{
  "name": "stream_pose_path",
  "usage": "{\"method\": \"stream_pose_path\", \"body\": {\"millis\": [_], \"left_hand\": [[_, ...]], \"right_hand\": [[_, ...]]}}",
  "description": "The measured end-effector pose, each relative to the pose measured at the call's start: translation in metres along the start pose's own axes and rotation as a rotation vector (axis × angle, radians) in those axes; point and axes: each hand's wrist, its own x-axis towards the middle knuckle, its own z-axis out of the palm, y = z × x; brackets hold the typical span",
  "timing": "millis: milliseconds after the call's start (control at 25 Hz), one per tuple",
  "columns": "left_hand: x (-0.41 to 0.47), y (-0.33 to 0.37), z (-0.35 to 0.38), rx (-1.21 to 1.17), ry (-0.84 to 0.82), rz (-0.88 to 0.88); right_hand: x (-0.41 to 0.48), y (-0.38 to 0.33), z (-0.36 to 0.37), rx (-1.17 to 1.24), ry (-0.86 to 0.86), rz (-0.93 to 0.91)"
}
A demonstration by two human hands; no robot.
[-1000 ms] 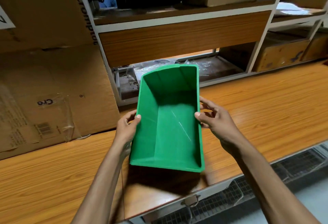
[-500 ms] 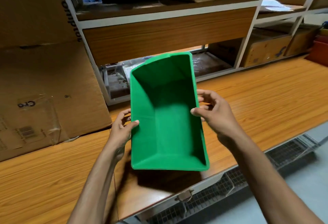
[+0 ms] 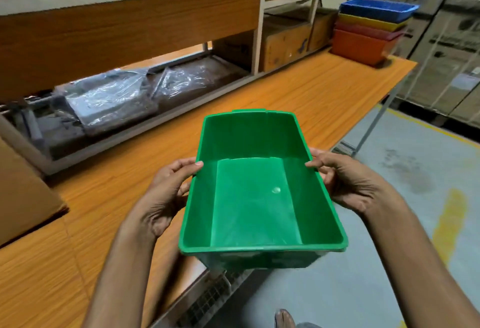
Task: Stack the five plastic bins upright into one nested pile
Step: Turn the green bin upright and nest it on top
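Head view: fingers [image 3: 179, 167] of the left hand [image 3: 166, 198] and right hand [image 3: 353, 185] pinch the side rims of the upright green bin [image 3: 254, 198], well short of the nested pile [image 3: 368, 31]. It should go level and square into that pile

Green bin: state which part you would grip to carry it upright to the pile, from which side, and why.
Grip the green bin by its two long rims, one hand from each side, as the left hand and right hand do, thumbs over the rim. It is open-topped and wide, so a two-sided hold likely keeps it level for nesting.
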Motion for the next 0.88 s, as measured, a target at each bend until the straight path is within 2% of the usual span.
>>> {"method": "stream_pose_path", "body": {"millis": [200, 320, 600, 720, 880], "left_hand": [[0.009, -0.034, 0.111, 0.089, -0.103, 0.016], [0.018, -0.061, 0.183, 0.129, -0.148, -0.010], [0.052, -0.143, 0.368, 0.285, -0.207, -0.034], [0.067, -0.165, 0.444, 0.383, -0.212, 0.036], [0.075, -0.176, 0.527, 0.464, -0.256, 0.120]], "right_hand": [[-0.030, 0.007, -0.096, -0.073, 0.249, -0.192], [-0.051, 0.001, -0.158, -0.017, 0.376, -0.251], [-0.077, -0.026, -0.326, 0.015, 0.559, -0.269], [-0.082, -0.040, -0.393, 0.011, 0.653, -0.289], [-0.071, -0.056, -0.459, -0.008, 0.823, -0.404]]}}
